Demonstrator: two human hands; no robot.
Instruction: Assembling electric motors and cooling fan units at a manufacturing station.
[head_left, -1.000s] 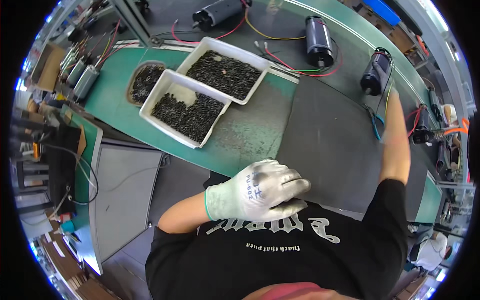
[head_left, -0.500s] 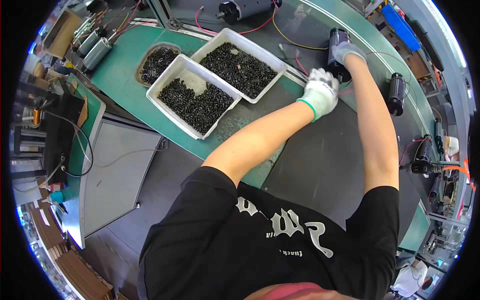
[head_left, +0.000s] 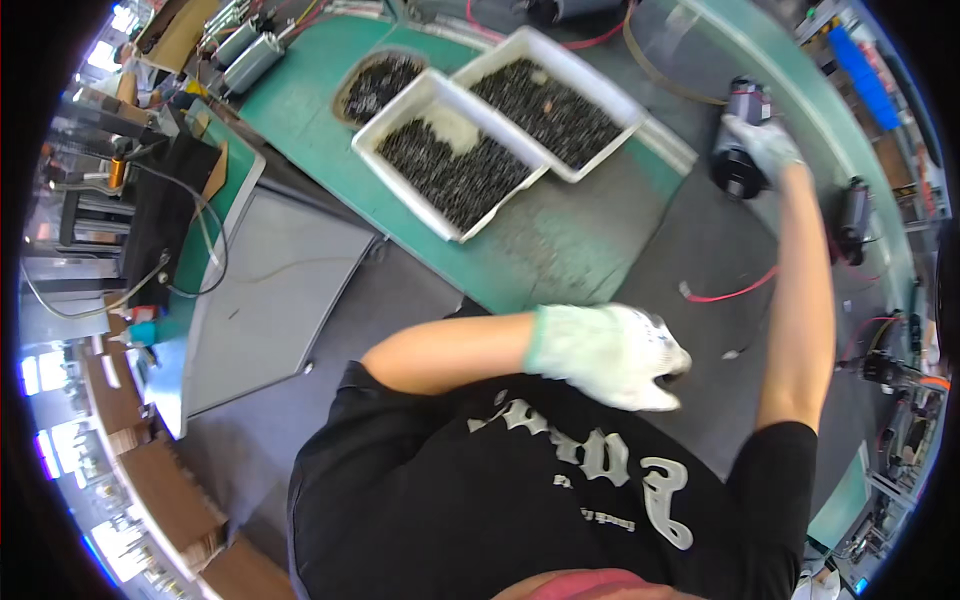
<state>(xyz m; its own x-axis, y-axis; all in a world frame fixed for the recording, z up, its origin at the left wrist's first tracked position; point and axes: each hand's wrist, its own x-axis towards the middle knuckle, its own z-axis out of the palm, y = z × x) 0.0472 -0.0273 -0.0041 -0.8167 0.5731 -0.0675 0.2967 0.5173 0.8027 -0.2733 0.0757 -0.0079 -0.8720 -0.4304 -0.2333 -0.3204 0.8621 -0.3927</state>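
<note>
My right hand [head_left: 768,148], in a white work glove, grips a black cylindrical motor [head_left: 738,178] lying on the dark mat at the far right. Close in front of my chest is my left hand [head_left: 618,358], gloved in white with a green cuff. Its fingers curl toward the thumb around a dark spot; whether that is a small part or shadow is unclear. Between my arms a red lead [head_left: 735,294] with a pale connector lies across the mat. Another black motor [head_left: 853,222] sits to the right of the held one.
Two white trays [head_left: 408,203] of small black parts stand on the green bench [head_left: 300,72], beside a round container [head_left: 342,106] of dark pieces. Grey cylinders [head_left: 254,64] lie at the far left. A blue bin [head_left: 862,78] is beyond the right rail. More equipment [head_left: 885,368] stands right.
My left hand has left the motor and come back near my chest. The right hand stays on the motor, whose near end has swung toward me. The whole view has shifted.
</note>
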